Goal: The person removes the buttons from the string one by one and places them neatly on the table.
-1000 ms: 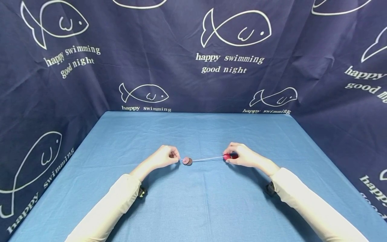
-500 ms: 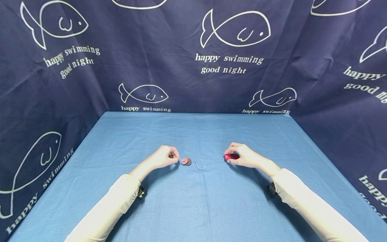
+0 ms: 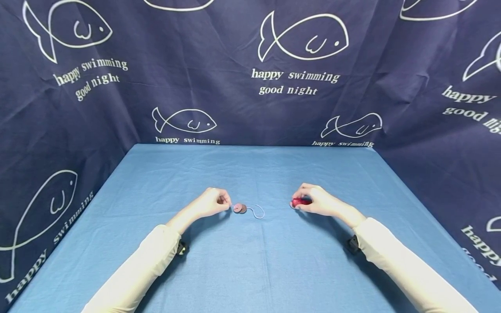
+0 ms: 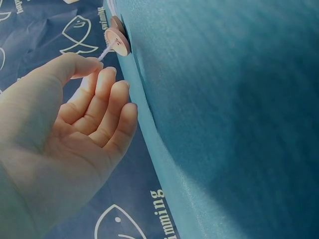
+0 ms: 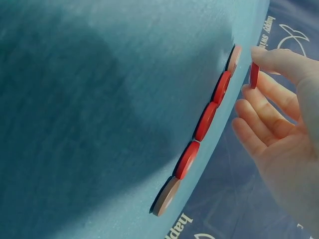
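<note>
Head view: your left hand pinches a thin pale string carrying two flat round discs on the blue cloth desk; your right hand pinches a red disc, partly hidden by fingers. Left wrist view: thumb and forefinger grip the string beside the pinkish discs. Right wrist view: a row of smooth red and tan discs lies on the desk, the held disc edge-on.

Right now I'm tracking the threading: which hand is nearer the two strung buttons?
Left. The left hand pinches the string right beside the strung buttons; the right hand is well off to their right, holding a red button.
</note>
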A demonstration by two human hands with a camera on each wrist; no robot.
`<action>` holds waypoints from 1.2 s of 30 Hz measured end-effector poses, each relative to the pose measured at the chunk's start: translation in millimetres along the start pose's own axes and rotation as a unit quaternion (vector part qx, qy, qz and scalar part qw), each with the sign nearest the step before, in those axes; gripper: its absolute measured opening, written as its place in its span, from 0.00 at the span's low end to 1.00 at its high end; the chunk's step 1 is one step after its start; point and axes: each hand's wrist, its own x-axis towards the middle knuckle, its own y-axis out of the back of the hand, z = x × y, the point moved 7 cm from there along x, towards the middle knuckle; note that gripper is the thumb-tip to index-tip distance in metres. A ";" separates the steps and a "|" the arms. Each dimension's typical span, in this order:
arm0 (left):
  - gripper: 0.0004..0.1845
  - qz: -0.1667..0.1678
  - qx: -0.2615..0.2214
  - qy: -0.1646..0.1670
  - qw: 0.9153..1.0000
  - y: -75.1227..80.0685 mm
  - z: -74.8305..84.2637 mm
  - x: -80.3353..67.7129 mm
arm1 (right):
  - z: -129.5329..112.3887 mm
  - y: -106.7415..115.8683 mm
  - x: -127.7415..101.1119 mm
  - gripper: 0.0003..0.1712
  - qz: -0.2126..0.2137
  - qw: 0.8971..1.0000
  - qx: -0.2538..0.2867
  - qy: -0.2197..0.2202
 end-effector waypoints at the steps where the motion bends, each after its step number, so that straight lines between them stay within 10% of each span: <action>1: 0.02 0.001 0.001 -0.001 1.000 0.1 -0.1 -0.1 | 0.4 0.1 -0.3 0.13 0.000 1.000 0.001 -0.001; 36: 0.02 0.006 0.007 -0.004 1.000 0.5 0.9 -0.9 | 15.8 9.2 -15.0 0.13 0.026 0.999 -0.003 -0.024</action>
